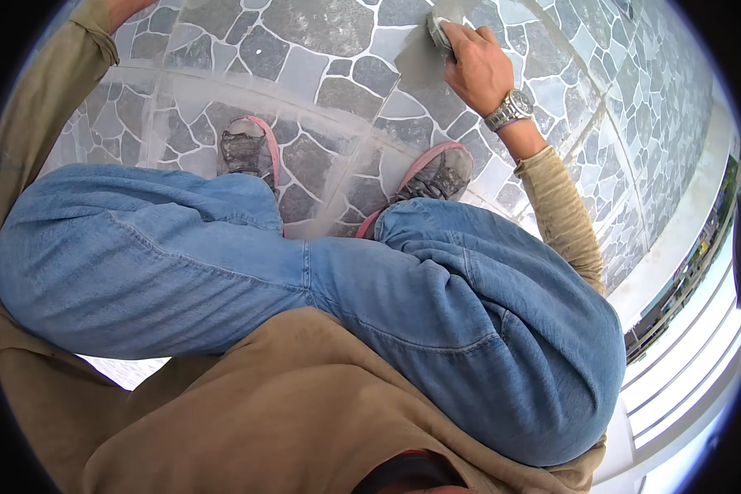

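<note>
My right hand (477, 70), a metal watch (514, 109) on its wrist, presses a grey sponge-like pad (439, 34) down on the tiled floor (313, 70). Its fingers are closed over the pad, and part of the pad is hidden beneath them. Around and below the pad the floor shows a darker, smooth grey patch (424, 62) that looks wet or smeared. Only a small part of my left hand (125, 8) shows at the upper left edge; its fingers are out of sight.
Grey stone-pattern tiles with white lines cover the floor, and pale hazy bands run along some joints. My two worn shoes (251, 148) with pink edges stand on it below my bent knees. A pale raised edge (675, 239) and white railings (692, 354) lie at the right.
</note>
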Tool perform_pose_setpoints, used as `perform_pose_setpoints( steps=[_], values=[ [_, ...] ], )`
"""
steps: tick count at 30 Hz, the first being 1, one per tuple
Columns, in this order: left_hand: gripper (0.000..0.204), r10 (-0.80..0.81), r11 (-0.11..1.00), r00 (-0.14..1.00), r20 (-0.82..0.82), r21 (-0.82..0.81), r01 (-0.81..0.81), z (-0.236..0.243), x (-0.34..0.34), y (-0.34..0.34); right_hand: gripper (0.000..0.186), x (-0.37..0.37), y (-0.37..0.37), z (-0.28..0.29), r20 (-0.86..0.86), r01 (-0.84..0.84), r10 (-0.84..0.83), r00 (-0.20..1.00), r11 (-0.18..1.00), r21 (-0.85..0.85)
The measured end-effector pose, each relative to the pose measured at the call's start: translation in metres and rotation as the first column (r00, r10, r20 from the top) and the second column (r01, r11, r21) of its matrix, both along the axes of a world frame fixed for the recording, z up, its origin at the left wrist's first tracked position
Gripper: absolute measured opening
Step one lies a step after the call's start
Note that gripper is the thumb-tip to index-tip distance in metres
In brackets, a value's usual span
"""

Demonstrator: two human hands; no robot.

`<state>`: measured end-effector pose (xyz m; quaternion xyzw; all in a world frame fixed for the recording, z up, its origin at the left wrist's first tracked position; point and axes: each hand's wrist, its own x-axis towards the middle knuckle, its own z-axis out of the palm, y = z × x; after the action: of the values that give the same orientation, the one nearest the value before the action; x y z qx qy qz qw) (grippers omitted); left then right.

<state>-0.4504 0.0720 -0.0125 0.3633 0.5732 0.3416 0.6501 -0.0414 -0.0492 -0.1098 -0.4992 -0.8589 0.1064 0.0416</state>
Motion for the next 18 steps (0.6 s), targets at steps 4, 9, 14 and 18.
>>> perform_pose_setpoints(
  steps=[4, 9, 14, 18],
  values=[
    [0.04, -0.018, 1.0, 0.999, 0.027, 0.0, 0.018, 0.003, -0.001, -0.004, 0.047, -0.043, -0.084, 0.007, -0.134, -0.13, 0.12, 0.984, 0.989, -0.064],
    [0.042, 0.051, 0.998, 0.998, 0.04, -0.036, -0.05, -0.001, -0.013, 0.004, 0.057, -0.028, -0.092, 0.032, -0.13, -0.328, 0.307, 0.943, 0.926, -0.186],
    [0.041, 0.021, 1.0, 1.0, 0.007, -0.005, -0.021, -0.001, -0.001, 0.007, 0.067, 0.014, -0.066, -0.016, -0.081, -0.422, 0.418, 0.905, 0.906, -0.04],
    [0.04, 0.057, 0.998, 0.998, -0.013, -0.009, -0.057, 0.014, -0.009, -0.003, 0.065, 0.027, -0.105, 0.006, -0.059, -0.392, 0.388, 0.92, 0.898, -0.201]
  ],
)
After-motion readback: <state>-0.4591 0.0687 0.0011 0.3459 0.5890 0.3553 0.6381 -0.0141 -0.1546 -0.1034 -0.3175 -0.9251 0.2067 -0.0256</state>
